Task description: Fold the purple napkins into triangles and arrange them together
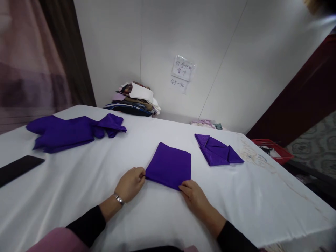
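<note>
A purple cloth napkin (pixel 170 164), folded into a square, lies flat on the white tablecloth in front of me. My left hand (pixel 131 182) pinches its near left corner between thumb and fingers. At the near right corner, my right hand (pixel 191 193) has the edge pinched the same way. To the right lies a second purple napkin (pixel 219 150), folded into a shape with pointed ends. Over on the left, more purple cloth (pixel 68 131) is loosely heaped, with its folds partly hidden.
The white-covered table (pixel 147 217) reaches toward a pale wall. A dark flat object (pixel 19 168) lies at the left edge. Behind the table are a stack of folded clothes (pixel 136 99) and some pinkish cloth (pixel 204 123). A red basket (pixel 282 154) stands beyond the right edge.
</note>
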`<state>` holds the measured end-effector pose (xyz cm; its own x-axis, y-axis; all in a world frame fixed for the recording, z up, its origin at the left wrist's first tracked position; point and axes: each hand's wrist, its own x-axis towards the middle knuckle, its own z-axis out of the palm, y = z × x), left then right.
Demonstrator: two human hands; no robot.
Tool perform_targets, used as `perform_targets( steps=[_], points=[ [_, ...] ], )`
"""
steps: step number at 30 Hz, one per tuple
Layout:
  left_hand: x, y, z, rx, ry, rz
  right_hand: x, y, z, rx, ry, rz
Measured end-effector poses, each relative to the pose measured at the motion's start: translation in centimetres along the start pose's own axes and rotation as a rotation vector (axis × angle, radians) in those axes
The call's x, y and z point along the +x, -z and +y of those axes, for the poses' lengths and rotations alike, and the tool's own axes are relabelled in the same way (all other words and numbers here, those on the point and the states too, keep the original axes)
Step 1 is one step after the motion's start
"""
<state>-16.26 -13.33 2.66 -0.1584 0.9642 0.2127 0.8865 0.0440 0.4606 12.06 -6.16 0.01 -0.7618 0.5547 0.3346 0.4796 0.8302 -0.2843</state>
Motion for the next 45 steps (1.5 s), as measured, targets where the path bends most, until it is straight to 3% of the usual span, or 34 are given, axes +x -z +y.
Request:
perform_targets(
  steps=[5, 14, 17, 20, 23, 26, 33, 45],
  points=[
    [-0.8, 0.8, -1.4, -0.017, 0.162, -0.063, -0.1, -0.7, -1.5, 0.042, 0.049, -0.009],
    [-0.6, 0.8, -2.1, 0.001, 0.088, -0.063, -0.8, 0.8, -1.6, 0.057, 0.056, -0.031],
    [0.1, 1.0, -2.0, -0.020, -0.022, 0.020, 0.1, 1.6, 0.3, 0.130, 0.001, 0.076],
    [1.0, 0.6, -1.1, -0.003, -0.174, 0.079, 2.5, 2.2, 4.2, 0.171, -0.178, 0.187],
    [1.8, -0.9, -0.4, 0.061, -0.300, 0.042, 5.6, 2.2, 8.2, 0.223, -0.431, 0.185],
    [2.3, -2.9, -0.5, 0.166, -0.308, -0.060, 8.5, 1.4, 10.7, 0.235, -0.557, 0.155],
    [2.2, -4.5, -1.9, 0.234, -0.263, -0.173, 12.0, -0.2, 12.3, 0.237, -0.599, 0.010],
    [2.1, -4.6, -2.1, 0.217, -0.294, -0.132, 12.6, 0.3, 12.9, 0.137, -0.544, -0.008]
  ],
)
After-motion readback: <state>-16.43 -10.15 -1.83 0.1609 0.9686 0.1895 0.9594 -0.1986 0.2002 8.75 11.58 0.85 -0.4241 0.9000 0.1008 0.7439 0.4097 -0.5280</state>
